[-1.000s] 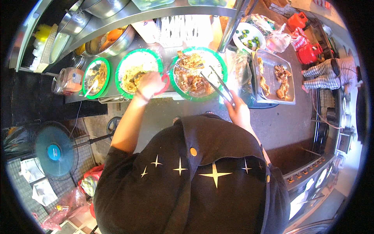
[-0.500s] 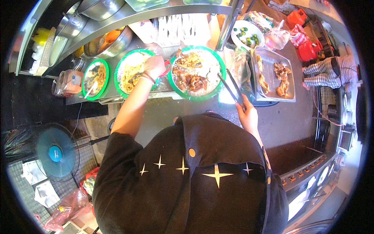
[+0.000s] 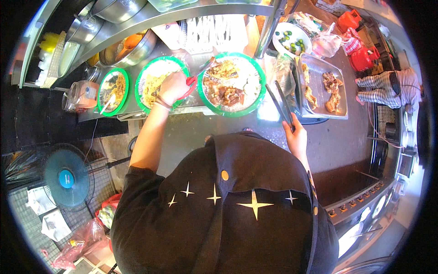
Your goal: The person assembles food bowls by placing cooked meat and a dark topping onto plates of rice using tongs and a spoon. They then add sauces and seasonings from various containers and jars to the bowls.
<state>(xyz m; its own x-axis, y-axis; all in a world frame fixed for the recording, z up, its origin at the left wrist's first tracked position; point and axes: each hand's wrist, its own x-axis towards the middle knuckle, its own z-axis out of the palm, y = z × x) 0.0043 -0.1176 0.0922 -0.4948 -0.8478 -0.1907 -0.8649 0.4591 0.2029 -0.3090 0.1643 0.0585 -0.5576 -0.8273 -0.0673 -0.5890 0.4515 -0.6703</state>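
Note:
My left hand [image 3: 174, 87] is closed on red-handled scissors [image 3: 188, 86], over the right edge of the middle green-rimmed plate. The blades point toward the larger right-hand plate [image 3: 260, 73], which bears rice, browned meat [image 3: 228, 97] and a yellowish topping. Under my left hand, the middle plate [image 3: 137, 86] carries rice with a yellow topping [image 3: 150, 89]. My right hand [image 3: 296, 133] grips dark tongs [image 3: 284, 106] whose tips are apart and hold nothing. They hang between the right-hand plate and a metal tray [image 3: 344, 98] with pieces of cooked meat [image 3: 331, 83].
A smaller green-rimmed plate [image 3: 126, 91] with a spoon stands left, beside a clear jar [image 3: 83, 96]. Behind are a steel bowl [image 3: 145, 50] and a white bowl of small green fruit [image 3: 277, 43]. A metal shelf [image 3: 214, 12] overhangs the counter; a fan [image 3: 67, 178] stands left.
My left hand has drawn back slightly, down and left, with the scissors, leaving them more in sight. My right hand and the tongs have shifted right, away from the right-hand plate.

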